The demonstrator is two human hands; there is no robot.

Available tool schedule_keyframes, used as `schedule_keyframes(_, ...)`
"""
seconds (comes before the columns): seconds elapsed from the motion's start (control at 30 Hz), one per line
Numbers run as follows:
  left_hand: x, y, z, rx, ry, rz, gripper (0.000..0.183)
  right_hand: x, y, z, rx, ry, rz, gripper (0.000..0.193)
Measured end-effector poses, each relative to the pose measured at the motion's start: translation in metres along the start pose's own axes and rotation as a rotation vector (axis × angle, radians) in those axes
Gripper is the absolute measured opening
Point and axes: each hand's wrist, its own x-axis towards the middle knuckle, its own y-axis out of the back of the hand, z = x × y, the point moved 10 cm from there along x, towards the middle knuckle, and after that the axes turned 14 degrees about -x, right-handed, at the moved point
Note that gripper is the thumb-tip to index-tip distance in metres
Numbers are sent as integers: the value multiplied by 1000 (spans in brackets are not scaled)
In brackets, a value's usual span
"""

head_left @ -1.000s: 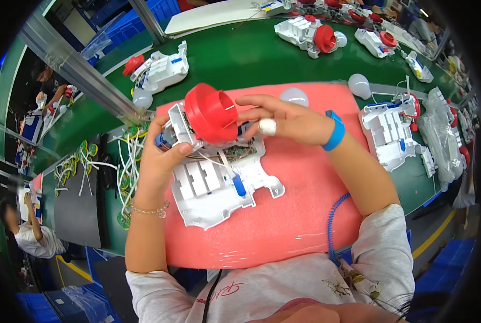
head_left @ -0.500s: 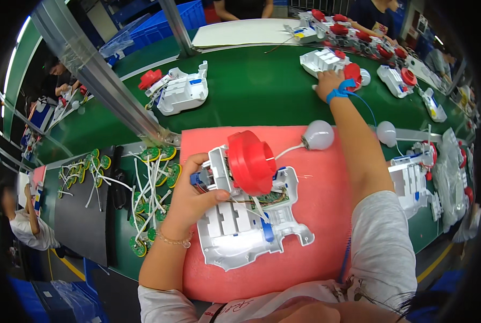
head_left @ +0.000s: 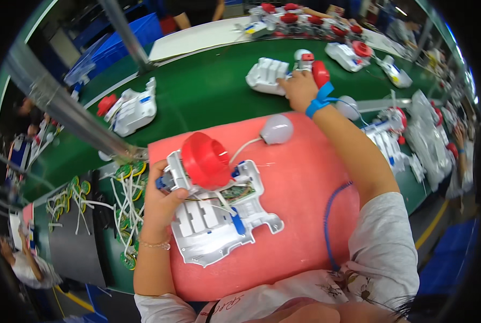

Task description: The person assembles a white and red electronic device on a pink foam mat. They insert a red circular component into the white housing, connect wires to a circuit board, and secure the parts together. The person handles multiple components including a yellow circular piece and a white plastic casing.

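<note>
On a pink foam mat [head_left: 305,215] lies a white plastic housing [head_left: 205,231] with a red round funnel-like part [head_left: 205,161], a circuit board and a blue piece. My left hand [head_left: 165,202] grips its left side, thumb on top. A white cord runs from it to a white bulb-shaped piece [head_left: 277,129] on the mat's far edge. My right arm reaches out over the green work surface. There my right hand [head_left: 300,91], with a blue wrist strap [head_left: 320,100], is closed on a second white housing [head_left: 267,75] with a red part; some fingertips are hidden.
Circuit boards with white wires [head_left: 127,215] lie left of the mat beside a black sheet [head_left: 76,242]. A metal post [head_left: 62,102] rises at left. More housings [head_left: 135,107] stand along the green surface. A clear plastic bag [head_left: 429,140] is at right; co-workers are beyond.
The view has shifted, moving the scene leftward. The second housing has turned under my right hand, its bulb piece now behind the red part. My left hand keeps its hold on the near housing.
</note>
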Motion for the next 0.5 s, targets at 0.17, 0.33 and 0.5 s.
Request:
schedule_keyframes(0.17, 2, -7, 4, 68, -61, -40, 74, -68, 59, -11, 138, 13, 221, 24)
schedule_keyframes(0.33, -8, -10, 10, 94, -78, -122, 74, -122, 103, -24, 187, 9, 307, 24)
schedule_keyframes(0.5, -30, 5, 14, 157, -78, -27, 83, -171, 116, -24, 228, 15, 294, 24)
